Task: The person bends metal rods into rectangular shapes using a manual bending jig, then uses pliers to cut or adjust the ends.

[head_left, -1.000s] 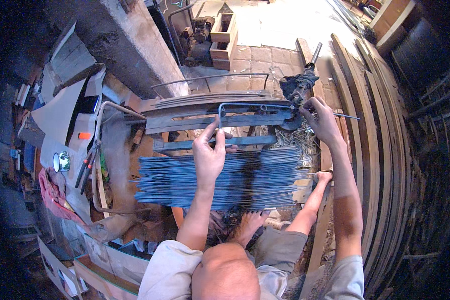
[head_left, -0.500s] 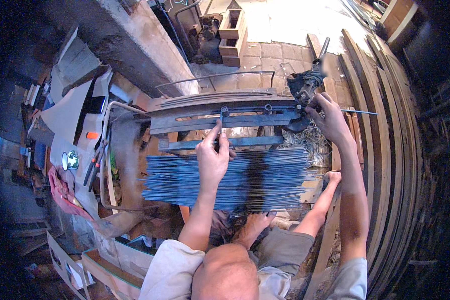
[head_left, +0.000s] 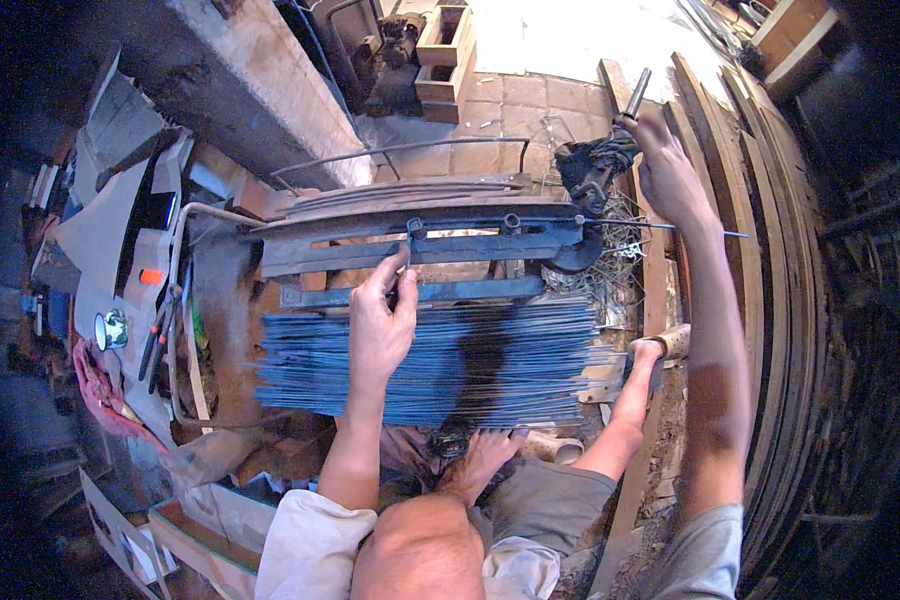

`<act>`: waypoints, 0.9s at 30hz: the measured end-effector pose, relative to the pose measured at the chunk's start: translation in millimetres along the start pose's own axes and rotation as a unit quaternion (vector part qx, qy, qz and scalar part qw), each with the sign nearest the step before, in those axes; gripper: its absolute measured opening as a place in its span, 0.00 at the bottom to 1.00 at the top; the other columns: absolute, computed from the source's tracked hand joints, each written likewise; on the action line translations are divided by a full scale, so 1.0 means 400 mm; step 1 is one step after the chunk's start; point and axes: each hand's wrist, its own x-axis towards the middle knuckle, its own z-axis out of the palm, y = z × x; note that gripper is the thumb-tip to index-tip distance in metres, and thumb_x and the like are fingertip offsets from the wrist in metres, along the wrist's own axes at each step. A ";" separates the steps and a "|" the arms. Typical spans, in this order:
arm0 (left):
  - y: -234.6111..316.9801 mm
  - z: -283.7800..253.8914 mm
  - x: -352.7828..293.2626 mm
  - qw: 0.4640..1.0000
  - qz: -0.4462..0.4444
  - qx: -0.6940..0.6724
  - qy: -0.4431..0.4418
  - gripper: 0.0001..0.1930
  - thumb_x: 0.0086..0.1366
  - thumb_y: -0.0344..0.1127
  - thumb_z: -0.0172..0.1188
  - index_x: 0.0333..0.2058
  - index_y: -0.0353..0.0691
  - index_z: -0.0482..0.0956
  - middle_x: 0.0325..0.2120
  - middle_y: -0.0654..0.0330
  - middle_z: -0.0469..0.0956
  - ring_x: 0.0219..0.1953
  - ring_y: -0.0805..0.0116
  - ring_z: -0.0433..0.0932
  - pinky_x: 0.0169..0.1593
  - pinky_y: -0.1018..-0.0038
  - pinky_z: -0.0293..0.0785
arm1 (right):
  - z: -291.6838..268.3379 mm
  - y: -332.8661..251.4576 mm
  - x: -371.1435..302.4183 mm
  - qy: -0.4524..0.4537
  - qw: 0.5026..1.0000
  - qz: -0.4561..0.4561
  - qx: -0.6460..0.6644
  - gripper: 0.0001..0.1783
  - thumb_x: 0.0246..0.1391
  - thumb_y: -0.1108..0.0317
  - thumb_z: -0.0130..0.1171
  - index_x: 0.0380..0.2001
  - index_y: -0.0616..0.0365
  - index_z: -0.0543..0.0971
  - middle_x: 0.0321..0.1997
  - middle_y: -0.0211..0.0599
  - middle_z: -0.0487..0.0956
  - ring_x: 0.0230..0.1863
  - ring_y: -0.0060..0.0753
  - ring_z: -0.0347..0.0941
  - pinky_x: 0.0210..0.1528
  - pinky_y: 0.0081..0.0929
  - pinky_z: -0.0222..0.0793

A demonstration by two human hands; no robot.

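My left hand (head_left: 383,318) is closed with thumb and index finger on the bent end of a thin metal rod (head_left: 650,225). The rod lies along a dark metal bending bench (head_left: 320,252) and sticks out past its right end. At the far right, my right hand (head_left: 667,172) has its fingers curled at the lower part of a lever handle (head_left: 638,93), partly blurred. The lever rises from a mechanism wrapped in dark cloth (head_left: 595,160). A wide bundle of bluish thin rods (head_left: 370,365) lies just this side of the bench.
Long timber planks (head_left: 760,300) run along the right. Wire scraps (head_left: 620,255) lie by the bench's right end. To the left are long-handled cutters (head_left: 156,335), an enamel mug (head_left: 111,329) and cardboard (head_left: 110,220). Wooden boxes (head_left: 444,40) stand at the back. My bare foot (head_left: 485,460) is below the bundle.
My right hand has left the rod at the bench's right end and gone farther away to the lever handle. My left hand stays at the rod's bent end. The whole view has shifted slightly.
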 end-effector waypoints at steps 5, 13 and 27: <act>0.024 -0.005 0.007 1.000 0.000 -0.004 -0.021 0.16 0.68 0.30 0.54 0.51 0.26 0.75 0.26 0.52 0.81 0.27 0.78 0.72 0.30 0.75 0.70 | 0.067 0.089 0.106 -0.141 0.967 -0.052 -0.205 0.56 0.43 0.87 0.55 0.72 0.32 0.47 0.74 0.33 0.55 0.72 0.46 0.53 0.67 0.50 0.62; 0.026 -0.009 -0.012 1.000 -0.017 0.012 -0.008 0.16 0.68 0.30 0.54 0.51 0.26 0.75 0.31 0.52 0.81 0.31 0.79 0.74 0.33 0.78 0.72 | 0.045 0.070 0.092 -0.120 0.978 -0.080 -0.149 0.18 0.49 0.73 0.60 0.46 0.55 0.73 0.54 0.37 0.76 0.66 0.43 0.63 0.62 0.46 0.65; 0.017 -0.050 -0.020 0.992 0.054 0.112 0.010 0.16 0.67 0.33 0.57 0.50 0.28 0.76 0.24 0.61 0.78 0.22 0.80 0.70 0.25 0.76 0.68 | 0.128 0.049 0.047 -0.028 0.997 0.011 -0.078 0.17 0.48 0.77 0.58 0.43 0.56 0.75 0.53 0.37 0.75 0.63 0.41 0.65 0.54 0.47 0.69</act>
